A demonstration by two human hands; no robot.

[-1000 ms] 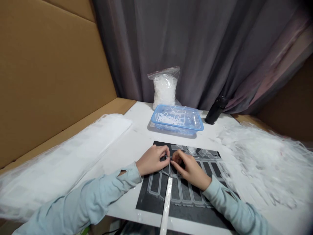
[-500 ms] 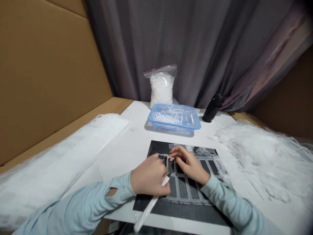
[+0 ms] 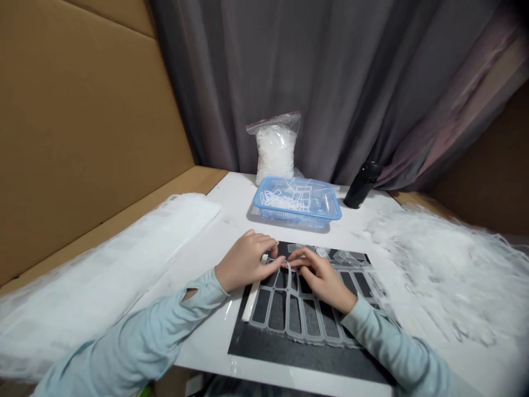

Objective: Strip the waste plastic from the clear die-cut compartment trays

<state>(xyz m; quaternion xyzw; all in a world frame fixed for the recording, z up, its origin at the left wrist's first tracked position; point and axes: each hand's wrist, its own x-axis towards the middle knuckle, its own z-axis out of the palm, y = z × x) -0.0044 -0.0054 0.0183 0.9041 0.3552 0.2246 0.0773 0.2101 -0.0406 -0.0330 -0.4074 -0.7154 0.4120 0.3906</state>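
A translucent plastic sheet of joined rectangular frames (image 3: 305,318) lies on a black mat (image 3: 256,344). My left hand (image 3: 247,261) is at the sheet's far left part, thumb and forefinger closed on a frame's end. Facing it, my right hand (image 3: 318,278) rests over the sheet, its bent fingertips closed on the same spot and almost touching my left thumb. A slim white stick (image 3: 249,304) runs beneath my left hand along the sheet's left side; whether the hand still grips it I cannot tell. Loose clear offcuts (image 3: 347,257) lie at the mat's far edge.
Behind the mat stands a blue basket (image 3: 297,215) with white frames inside, and a zip bag (image 3: 276,151) filled with white pieces. A black bottle (image 3: 362,186) is right of it. Stacked white sheets (image 3: 111,275) lie left, a translucent heap (image 3: 454,270) right.
My left hand has turned flatter and moved up and left, its thumb now reaching to the frames. The white stick has swung from pointing toward me to lying alongside the sheet. My right hand barely moved.
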